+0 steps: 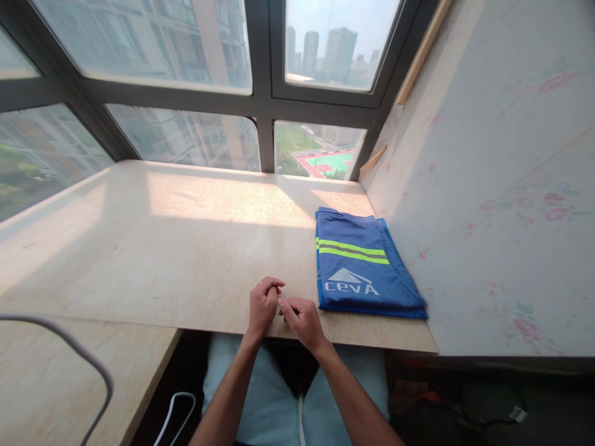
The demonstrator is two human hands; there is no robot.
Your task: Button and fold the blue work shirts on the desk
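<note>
My left hand (pixel 264 306) rests at the front edge of the pale stone-look sill (pixel 204 266), its fingers curled in. Close beside it, my right hand (pixel 303 319) is also curled, thumb pointing toward the left hand; the two are touching or nearly so. Nothing shows in either hand. To the right of my hands lies a folded blue garment (pixel 351 272), flat in a neat stack. It carries yellow-green and grey reflective stripes and a pale "CEVA" print with a peaked logo.
Dark-framed windows (pixel 264 133) border the sill at the back. A floral-papered wall (pixel 493 204) rises on the right, close to the garment. At lower left, a grey cable (pixel 95 359) arches over a second surface (pixel 56 384). A white cable (pixel 174 412) hangs below the edge.
</note>
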